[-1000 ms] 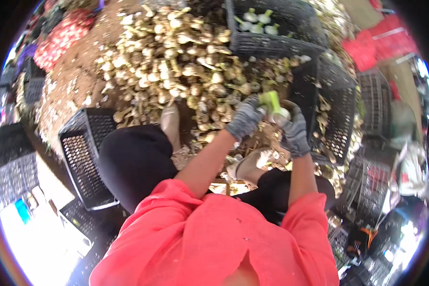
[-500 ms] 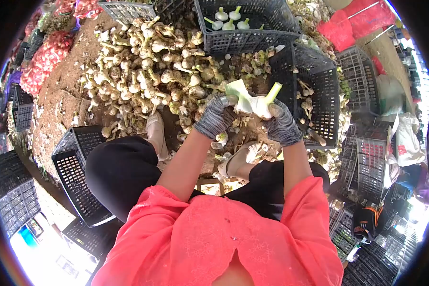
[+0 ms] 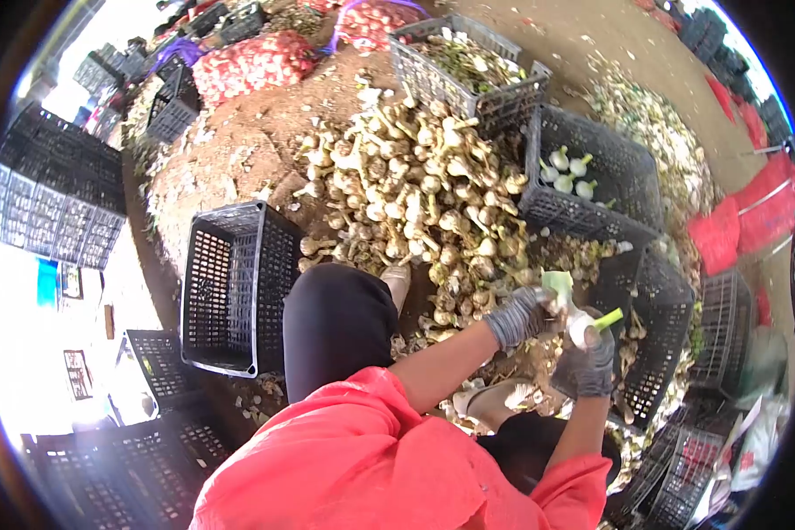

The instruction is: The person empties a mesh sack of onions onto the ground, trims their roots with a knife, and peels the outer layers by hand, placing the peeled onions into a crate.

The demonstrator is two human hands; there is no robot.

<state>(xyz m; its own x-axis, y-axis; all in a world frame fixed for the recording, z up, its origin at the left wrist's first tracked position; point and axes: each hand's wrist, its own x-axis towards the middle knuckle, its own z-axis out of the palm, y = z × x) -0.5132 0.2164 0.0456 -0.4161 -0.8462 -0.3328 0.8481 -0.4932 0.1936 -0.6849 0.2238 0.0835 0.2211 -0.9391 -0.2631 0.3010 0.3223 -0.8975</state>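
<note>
My left hand (image 3: 518,318), in a grey knit glove, is closed on a strip of pale green garlic husk (image 3: 557,283). My right hand (image 3: 591,364), gloved alike, grips a white garlic bulb (image 3: 581,329) from below, its cut green stem pointing right. The husk and bulb are close together; whether they still join is hard to make out. Left of my hands lies a large heap of unpeeled garlic (image 3: 424,181) with dry stems. Several clean white bulbs (image 3: 567,172) sit in a black crate (image 3: 583,212) beyond my hands.
Another black crate (image 3: 667,344) with some garlic stands right of my right hand. To the left is a black crate (image 3: 254,291) beside my knee. A grey crate of trimmings (image 3: 455,84) stands behind the heap. Red net sacks (image 3: 254,66) lie farther back.
The view has swung to the left, so the heap and crates appear farther right. My hands keep their holds on the husk and bulb, now lower and farther right in view.
</note>
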